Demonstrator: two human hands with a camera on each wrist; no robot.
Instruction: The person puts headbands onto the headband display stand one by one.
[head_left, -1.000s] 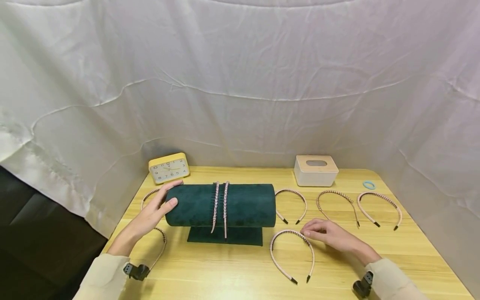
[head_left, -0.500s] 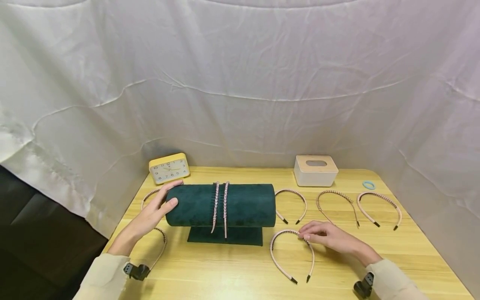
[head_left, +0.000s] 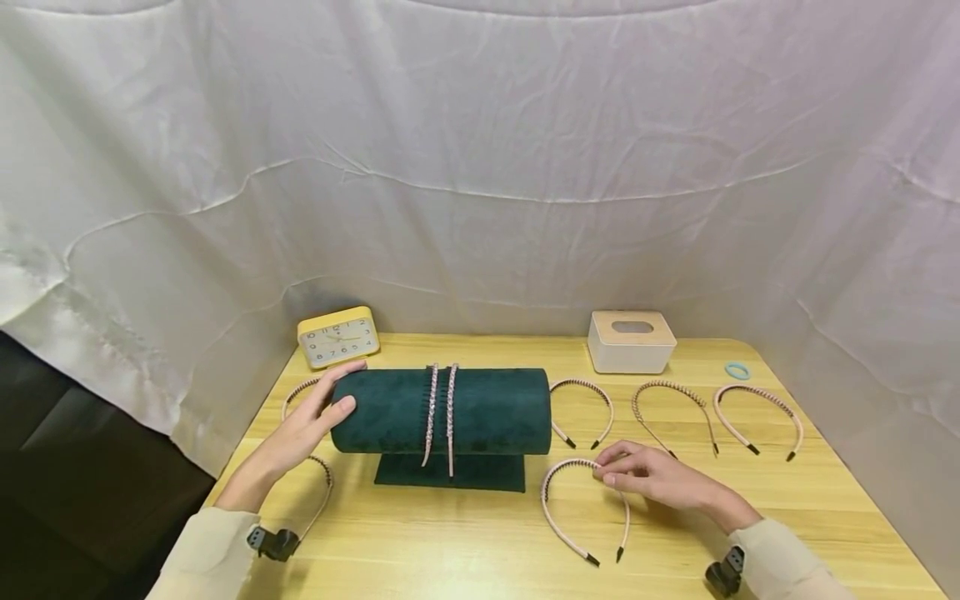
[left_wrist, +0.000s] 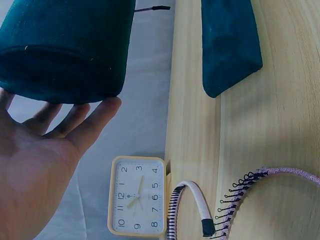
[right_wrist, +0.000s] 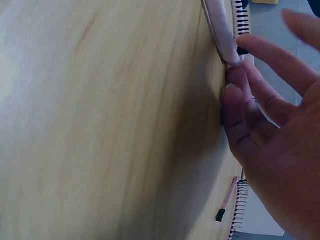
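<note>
A dark green velvet display roll on a low base carries two pink headbands, one a braided headband, the other beside it. My left hand rests on the roll's left end with fingers spread, thumb at the front; the left wrist view shows its fingertips touching the end rim. On the table right of the stand lies a pink headband with small black comb teeth and dark tips. My right hand pinches the upper right of its arc between thumb and fingers.
More headbands lie behind: one by the roll, a beaded one, and another at far right. Others lie left, including one near the left wrist. A yellow clock, tissue box and blue ring stand or lie at the back.
My right hand has moved slightly left, from beside the headband onto its arc. The headband's tips have shifted a little to the right. My left hand has stayed put.
</note>
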